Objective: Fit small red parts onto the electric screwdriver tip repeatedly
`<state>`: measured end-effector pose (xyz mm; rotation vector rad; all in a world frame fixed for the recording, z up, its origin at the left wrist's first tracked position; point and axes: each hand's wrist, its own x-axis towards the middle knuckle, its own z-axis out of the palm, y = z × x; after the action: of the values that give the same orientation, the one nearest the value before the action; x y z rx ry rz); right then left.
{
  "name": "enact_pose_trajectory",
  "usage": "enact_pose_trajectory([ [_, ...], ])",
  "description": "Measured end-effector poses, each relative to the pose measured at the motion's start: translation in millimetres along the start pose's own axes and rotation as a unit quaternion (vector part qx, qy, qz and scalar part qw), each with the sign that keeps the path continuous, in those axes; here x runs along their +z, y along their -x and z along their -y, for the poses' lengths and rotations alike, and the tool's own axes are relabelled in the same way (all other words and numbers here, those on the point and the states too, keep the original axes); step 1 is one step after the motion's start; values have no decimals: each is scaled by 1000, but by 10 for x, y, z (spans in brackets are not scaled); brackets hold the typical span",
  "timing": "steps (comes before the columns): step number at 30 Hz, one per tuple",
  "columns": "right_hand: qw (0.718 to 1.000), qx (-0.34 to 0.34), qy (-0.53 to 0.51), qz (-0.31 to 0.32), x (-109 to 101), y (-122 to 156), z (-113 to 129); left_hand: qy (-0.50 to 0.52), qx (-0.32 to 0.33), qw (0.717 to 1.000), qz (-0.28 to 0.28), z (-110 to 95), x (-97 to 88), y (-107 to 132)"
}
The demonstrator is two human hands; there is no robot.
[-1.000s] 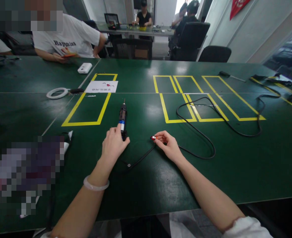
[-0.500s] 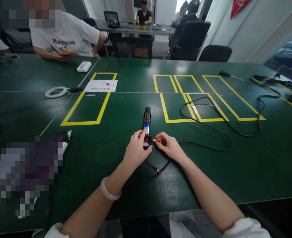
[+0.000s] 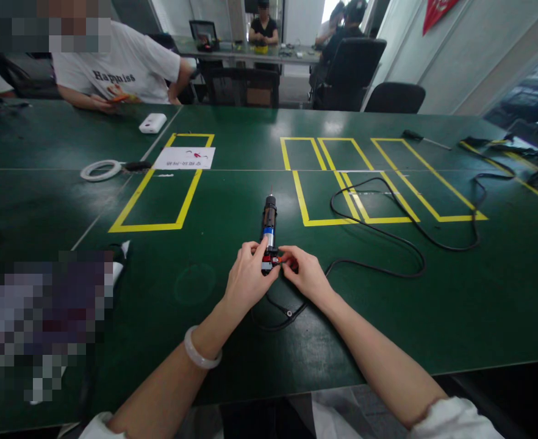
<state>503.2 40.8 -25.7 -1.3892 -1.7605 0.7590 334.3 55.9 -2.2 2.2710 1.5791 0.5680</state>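
A black pen-shaped power tool (image 3: 269,221) with a blue band lies on the green table (image 3: 232,152), its tip pointing away from me. My left hand (image 3: 247,281) grips the tool's near end. My right hand (image 3: 304,275) pinches the small red plug (image 3: 280,260) of a black cable (image 3: 379,241) and holds it against the tool's near end. The cable loops away to the right across the yellow taped boxes (image 3: 351,183).
A yellow taped rectangle (image 3: 159,186) with a white sheet (image 3: 184,158) lies at left, beside a roll of white tape (image 3: 100,170) and a white box (image 3: 152,123). A person in a white shirt (image 3: 118,64) sits across. A screwdriver (image 3: 422,140) and more cables (image 3: 525,158) lie far right.
My left hand carried the tool rightward to meet my right hand. The plug, first held apart from the tool, now sits against its near end. The cable loop shifted right.
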Motion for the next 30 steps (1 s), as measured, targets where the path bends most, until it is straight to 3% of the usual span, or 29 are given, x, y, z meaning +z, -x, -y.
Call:
enact_pose_trajectory([
  [6, 998, 37, -41, -21, -40, 12, 55, -50, -4, 999, -11, -2, -8, -31],
  [20, 998, 21, -37, -52, -140, -4, 48, -182, 30, 983, -10, 68, -149, -59],
  [25, 997, 18, -36, -66, -162, -21, 20, -252, 20, 967, 21, 301, -359, -15],
  [30, 997, 9, -34, -65, -156, -19, 10, -316, 6, 949, 19, 790, -656, 0],
])
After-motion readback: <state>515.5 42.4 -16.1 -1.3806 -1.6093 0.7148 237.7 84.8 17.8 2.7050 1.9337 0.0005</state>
